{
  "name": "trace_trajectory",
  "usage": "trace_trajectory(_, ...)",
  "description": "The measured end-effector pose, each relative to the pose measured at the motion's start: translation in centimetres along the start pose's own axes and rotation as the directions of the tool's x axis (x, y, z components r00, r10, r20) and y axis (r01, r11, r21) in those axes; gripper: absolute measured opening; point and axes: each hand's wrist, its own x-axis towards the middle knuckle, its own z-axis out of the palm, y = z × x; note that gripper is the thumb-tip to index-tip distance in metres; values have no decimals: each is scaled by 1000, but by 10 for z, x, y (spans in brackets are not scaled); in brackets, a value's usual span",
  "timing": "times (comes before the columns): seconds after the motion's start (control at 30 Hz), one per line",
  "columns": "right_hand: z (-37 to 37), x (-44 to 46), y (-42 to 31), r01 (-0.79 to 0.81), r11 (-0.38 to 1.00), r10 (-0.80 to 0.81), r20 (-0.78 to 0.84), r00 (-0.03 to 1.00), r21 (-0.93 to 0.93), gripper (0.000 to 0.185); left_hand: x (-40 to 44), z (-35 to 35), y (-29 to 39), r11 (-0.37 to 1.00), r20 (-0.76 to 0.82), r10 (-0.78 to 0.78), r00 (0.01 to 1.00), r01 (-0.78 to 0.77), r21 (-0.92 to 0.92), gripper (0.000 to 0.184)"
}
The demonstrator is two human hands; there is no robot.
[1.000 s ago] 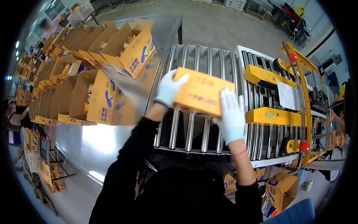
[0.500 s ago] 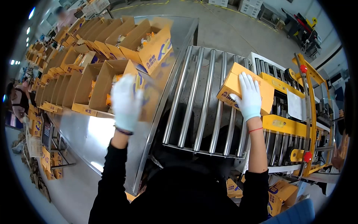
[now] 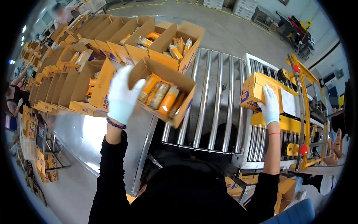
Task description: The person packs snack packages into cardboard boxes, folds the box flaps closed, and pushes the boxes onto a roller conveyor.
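My left hand point(image 3: 122, 93), in a white glove, grips the left wall of an open carton point(image 3: 169, 77), thumb at its rim. This carton is tilted over the edge between the metal table and the rollers; wrapped snack packs point(image 3: 159, 93), orange and clear, lie inside. My right hand point(image 3: 270, 105), also gloved, rests with outstretched fingers against the near side of a closed yellow carton point(image 3: 257, 89). That closed carton sits at the mouth of the yellow-framed machine point(image 3: 306, 112).
Rows of open cartons point(image 3: 108, 33) cover the far part of the metal table point(image 3: 85, 138). A roller conveyor point(image 3: 209, 100) lies between table and machine. Red knobs point(image 3: 303, 149) stick out from the frame. Another person point(image 3: 63, 16) stands at the far left.
The closed carton has moved right into the machine's entry with my right hand. My left hand now has hold of an open carton, and open cartons have shifted right toward the rollers.
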Motion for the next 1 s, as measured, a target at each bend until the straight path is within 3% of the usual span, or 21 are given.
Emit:
trace_trajectory(0.03,0,-8,-4,-71,997,71,-30,997,-29,73,3,-5,-7,958,-86,91,992,-63,281,41)
trace_trajectory(0.07,-21,-10,-39,-110,993,104,120,987,40,68,-7,2,-32,985,59,-149,987,143,98,42)
trace_trajectory(0.1,-9,-25,-57,130,944,-106,-96,990,303,67,-8,0,-39,987,291,-69,954,107,-117,44)
trace_trajectory(0.13,-14,-27,-99,189,842,-148,-120,982,505,74,-14,0,-24,969,339,-96,936,165,-183,44)
trace_trajectory(0.17,-32,-24,-140,277,795,-252,-121,960,540,84,-21,2,-7,945,393,-115,913,222,-240,43)
trace_trajectory(0.23,-28,-20,-186,384,805,-437,15,899,453,85,-31,13,2,947,417,143,898,-2,-320,43)
trace_trajectory(0.33,2,-15,-191,438,776,-502,24,864,454,71,-25,20,23,967,538,251,805,-185,-176,44)
trace_trajectory(0.37,0,-10,-181,323,714,-492,117,862,621,62,-16,30,20,966,532,254,807,-188,-176,44)
trace_trajectory(0.4,-1,-6,-172,182,629,-498,211,841,756,57,-3,41,16,931,568,356,742,-336,-143,41)
trace_trajectory(0.43,-1,-2,-167,49,509,-392,181,902,859,40,4,51,13,871,609,442,659,-477,-117,38)
trace_trajectory(0.47,-2,5,-167,145,612,-370,119,921,777,43,3,67,19,955,518,273,811,-291,-47,29)
trace_trajectory(0.5,-6,13,-167,227,704,-350,51,935,673,49,1,83,12,954,521,276,808,-296,-47,29)
trace_trajectory(0.53,-28,26,-178,337,850,-368,-2,930,405,65,-2,102,4,948,356,303,884,-318,-18,36)
trace_trajectory(0.6,-38,39,-190,356,901,-330,-140,933,246,86,-10,123,-5,967,32,239,970,-241,86,58)
trace_trajectory(0.67,-28,41,-200,290,939,-258,-178,950,184,93,-22,126,-25,968,120,-143,982,164,-191,62)
trace_trajectory(0.7,-25,30,-208,259,935,-241,-103,965,240,91,-26,124,-34,847,240,-325,915,394,-356,62)
trace_trajectory(0.73,-25,12,-212,258,913,-268,-12,963,316,91,-29,118,-42,854,241,-314,918,384,-351,62)
trace_trajectory(0.8,-17,-26,-210,304,898,-341,67,938,317,91,-42,111,-50,507,601,-174,780,594,-624,56)
trace_trajectory(0.83,-12,-38,-203,344,906,-370,66,927,247,91,-46,110,-36,510,604,-170,779,594,-622,56)
trace_trajectory(0.9,-15,-42,-173,227,953,-259,147,955,201,98,-62,124,3,371,563,-216,798,600,-709,49)
trace_trajectory(1.0,-9,-32,-117,141,978,-151,56,987,156,106,-76,183,51,380,503,-293,813,582,-719,50)
